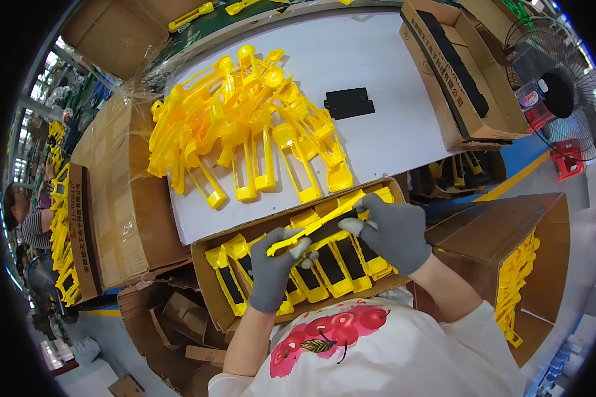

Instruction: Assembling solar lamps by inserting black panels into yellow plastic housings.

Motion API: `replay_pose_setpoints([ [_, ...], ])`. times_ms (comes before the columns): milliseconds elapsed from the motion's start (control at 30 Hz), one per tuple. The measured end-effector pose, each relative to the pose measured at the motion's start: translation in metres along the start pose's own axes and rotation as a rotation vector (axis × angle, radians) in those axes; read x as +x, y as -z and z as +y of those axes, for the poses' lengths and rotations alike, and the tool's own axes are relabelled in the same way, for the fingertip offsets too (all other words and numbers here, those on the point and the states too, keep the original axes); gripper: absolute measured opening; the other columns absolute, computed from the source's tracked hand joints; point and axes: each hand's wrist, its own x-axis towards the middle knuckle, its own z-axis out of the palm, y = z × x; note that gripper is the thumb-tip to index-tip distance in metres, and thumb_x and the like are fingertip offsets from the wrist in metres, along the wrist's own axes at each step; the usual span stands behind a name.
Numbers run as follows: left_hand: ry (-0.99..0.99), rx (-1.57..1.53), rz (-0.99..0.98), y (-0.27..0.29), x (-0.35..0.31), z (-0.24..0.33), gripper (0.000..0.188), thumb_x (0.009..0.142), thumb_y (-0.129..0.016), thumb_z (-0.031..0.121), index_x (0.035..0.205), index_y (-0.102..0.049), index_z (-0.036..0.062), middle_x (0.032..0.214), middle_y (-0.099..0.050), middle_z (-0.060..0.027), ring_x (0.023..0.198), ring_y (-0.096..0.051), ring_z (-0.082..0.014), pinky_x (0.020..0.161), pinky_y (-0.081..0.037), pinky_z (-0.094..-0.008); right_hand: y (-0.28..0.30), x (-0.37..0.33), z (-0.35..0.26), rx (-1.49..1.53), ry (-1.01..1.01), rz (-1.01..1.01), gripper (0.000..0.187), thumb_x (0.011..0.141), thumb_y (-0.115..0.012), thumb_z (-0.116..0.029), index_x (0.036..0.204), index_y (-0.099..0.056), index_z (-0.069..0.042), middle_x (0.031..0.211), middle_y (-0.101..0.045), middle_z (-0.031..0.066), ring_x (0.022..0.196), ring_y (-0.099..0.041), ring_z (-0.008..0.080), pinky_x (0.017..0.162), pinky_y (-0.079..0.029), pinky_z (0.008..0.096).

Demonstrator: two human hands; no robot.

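Note:
A long yellow plastic frame [318, 225] is held tilted over an open cardboard box [209, 291], its right end higher. My left hand [271, 268], in a grey glove, grips its lower left end between thumb and fingers. My right hand [400, 235], gloved alike, is closed at the upper right end, thumb bent inward. A dark area shows beneath the frame between my hands; I cannot tell if it belongs to this piece. Inside the box stand rows of yellow frames with black inserts [334, 268], partly hidden by my hands.
A heap of yellow plastic parts [245, 112] lies on the white table [390, 59], beside black sheets [349, 103]. A carton with black strips [467, 73] stands at the far right, near a fan [559, 92]. Large cartons [129, 198] flank me. Another person [33, 218] is at far left.

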Motion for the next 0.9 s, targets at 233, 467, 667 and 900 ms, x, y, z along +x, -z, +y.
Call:
replay_pose_setpoints([
  [233, 0.11, 0.139, -0.205, 0.014, -0.012, -0.006, 0.016, 0.083, -0.067, -0.001, 0.098, -0.066, -0.0056, 0.083, -0.066, -0.0091, 0.068, -0.066, -0.0141, 0.054, -0.051, -0.0225, -0.003, -0.037, 0.011, 0.442, -0.219, -0.333, 0.039, 0.08, -0.074, -0.027, 0.112, -0.062, -0.008, 0.084, -0.068, 0.0105, 0.073, -0.066, 0.0245, 0.061, -0.05, 0.0314],
  [467, 0.229, 0.339, -0.246, -0.008, -0.001, -0.002, 0.017, 0.082, -0.069, 0.001, 0.098, -0.064, -0.0007, 0.079, -0.066, -0.0075, 0.06, -0.064, -0.011, 0.048, -0.048, -0.0198, -0.014, -0.087, 0.009, 0.325, -0.324, -0.256, 0.027, 0.082, -0.071, -0.031, 0.092, -0.067, -0.006, 0.073, -0.066, 0.0108, 0.062, -0.065, 0.0247, 0.056, -0.05, 0.033],
  [667, -0.461, 1.074, -0.163, -0.032, 0.028, 0.0, 0.07, 0.069, -0.079, 0.021, 0.129, -0.046, 0.0103, 0.113, -0.059, -0.0143, 0.095, -0.063, -0.0341, 0.075, -0.052, -0.0411, -0.003, -0.097, 0.011, 0.063, -0.212, -0.497, 0.066, 0.076, -0.057, -0.07, 0.104, -0.062, -0.01, 0.069, -0.066, 0.0105, 0.062, -0.067, 0.0259, 0.054, -0.049, 0.0366],
  [900, -0.697, 1.235, 0.053, -0.03, 0.051, 0.022, 0.032, 0.077, -0.071, 0.018, 0.106, -0.061, 0.0117, 0.098, -0.061, -0.0073, 0.081, -0.064, -0.0307, 0.064, -0.052, -0.0391, 0.008, -0.075, 0.008, -0.175, -0.217, -0.807, 0.078, 0.075, -0.054, -0.073, 0.117, -0.056, -0.007, 0.072, -0.067, 0.0106, 0.062, -0.067, 0.027, 0.053, -0.05, 0.037],
])
